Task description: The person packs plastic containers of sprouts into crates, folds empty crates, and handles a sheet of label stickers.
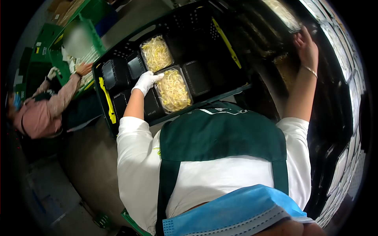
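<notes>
My left hand (145,83), in a white glove, has its fingers closed on the left edge of a clear pack of bean sprouts (173,91) in the dark crate (157,24). Another bean sprout pack (156,53) lies just behind it in the same crate. Black plastic trays (115,74) line the crate's left part. Far to the right, my bare right hand (306,48) is raised with fingers stretched out. Its fingertips are at the near end of a further bean sprout pack (282,14); whether they touch it I cannot tell.
Yellow handles (226,42) mark the crate's ends. On the left, a co-worker in a pink top (43,116) reaches into a green crate (59,57). Dark rows of trays or machinery run along my right, beside a bright row of wrapped packs (336,51).
</notes>
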